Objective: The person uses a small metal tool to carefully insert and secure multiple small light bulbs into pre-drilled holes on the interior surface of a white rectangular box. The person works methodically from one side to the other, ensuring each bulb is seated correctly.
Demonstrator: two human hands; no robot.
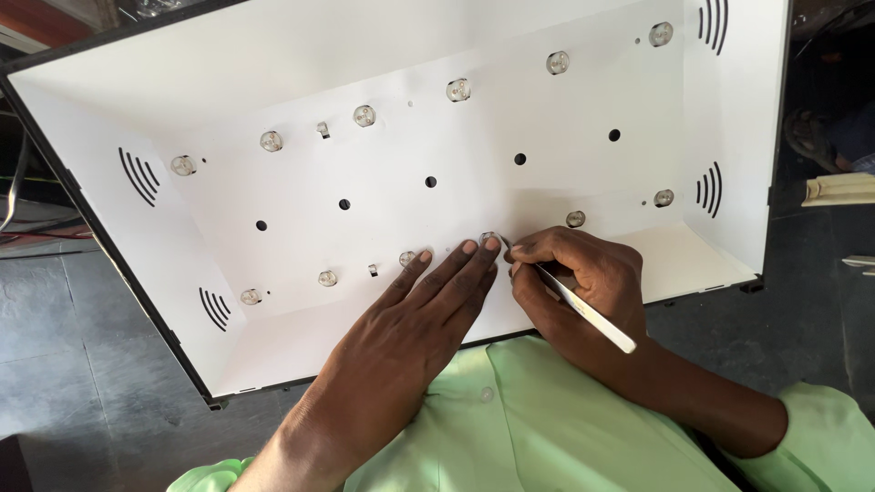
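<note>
Gripping tweezers (583, 310) – right hand (570, 287) (tips hidden) | left hand (437, 296) flat, empty – lens (489, 240)

Bright, even daylight fills my view, strongest on the far wall of the white backlight tray (273, 55), which is nearly washed out along its far edge. My left hand (428, 310) lays a soft, short shadow on the tray floor just beside the fingers, and my right hand (574, 292) shades the patch beneath it. The small lens caps (458, 89) catch pinpoint glints. The metal tweezers (588, 314) gleam pale along their length. The dark stone floor (82, 355) by the tray's left edge stays dim. Focus is sharp across the tray; my green shirt (510, 428) at the bottom is slightly soft. The tray's straight edges bow a little toward the corners.
</note>
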